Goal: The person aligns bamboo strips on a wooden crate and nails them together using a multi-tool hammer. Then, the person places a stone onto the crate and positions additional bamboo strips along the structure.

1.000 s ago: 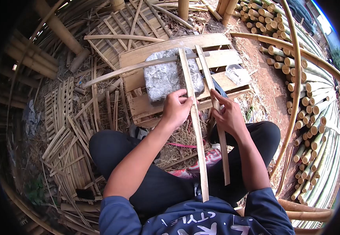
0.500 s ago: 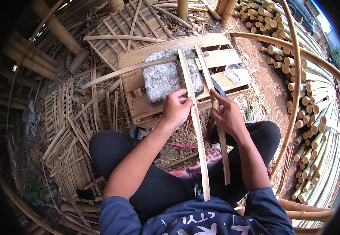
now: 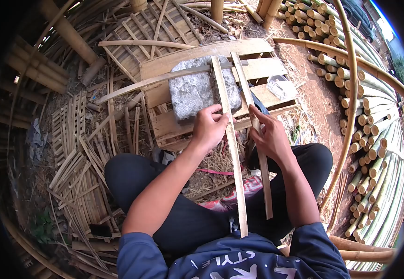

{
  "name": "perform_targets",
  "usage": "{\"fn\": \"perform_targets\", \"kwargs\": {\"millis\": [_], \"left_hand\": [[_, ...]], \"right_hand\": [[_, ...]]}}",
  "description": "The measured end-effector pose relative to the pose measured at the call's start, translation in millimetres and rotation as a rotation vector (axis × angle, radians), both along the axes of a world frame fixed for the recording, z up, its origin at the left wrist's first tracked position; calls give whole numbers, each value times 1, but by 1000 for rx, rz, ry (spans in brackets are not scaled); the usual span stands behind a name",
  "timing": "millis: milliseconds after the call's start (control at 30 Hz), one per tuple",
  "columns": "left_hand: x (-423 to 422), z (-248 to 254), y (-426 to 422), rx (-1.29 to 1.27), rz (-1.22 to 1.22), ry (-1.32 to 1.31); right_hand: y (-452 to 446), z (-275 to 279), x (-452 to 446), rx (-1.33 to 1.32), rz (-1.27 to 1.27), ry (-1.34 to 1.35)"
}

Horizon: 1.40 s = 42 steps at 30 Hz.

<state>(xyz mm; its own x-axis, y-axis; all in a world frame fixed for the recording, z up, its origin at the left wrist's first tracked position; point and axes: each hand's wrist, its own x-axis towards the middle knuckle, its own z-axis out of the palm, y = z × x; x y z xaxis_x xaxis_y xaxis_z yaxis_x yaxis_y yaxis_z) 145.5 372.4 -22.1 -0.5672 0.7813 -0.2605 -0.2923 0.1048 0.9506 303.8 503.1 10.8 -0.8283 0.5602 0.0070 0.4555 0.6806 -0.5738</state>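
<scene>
My left hand (image 3: pixel 210 129) is closed on a long pale bamboo strip (image 3: pixel 235 156), gripping it near its middle. The strip runs from over the stone block down to my lap. My right hand (image 3: pixel 270 135) pinches a second bamboo strip (image 3: pixel 264 181), roughly alongside the first with a gap between them. The far ends of both lie by a crosswise bamboo strip (image 3: pixel 153 81), which rests over the grey stone block (image 3: pixel 188 100). Under the block is a low platform of wooden slats (image 3: pixel 253 49). Some of my fingertips are hidden behind the strips.
A clear plastic container (image 3: pixel 282 87) sits on the platform's right side. Cut bamboo poles (image 3: pixel 378 139) are stacked at the right. Woven bamboo panels (image 3: pixel 72 121) and loose strips lie at the left. A curved bamboo pole (image 3: pixel 349 93) arches along the right.
</scene>
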Motion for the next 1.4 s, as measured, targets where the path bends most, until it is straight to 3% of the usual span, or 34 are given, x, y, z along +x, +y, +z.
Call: {"fn": "perform_targets", "kwargs": {"millis": [1400], "left_hand": [[-9,-1,2,-13,31,-85]], "right_hand": [[1,0,0,32,47,15]]}}
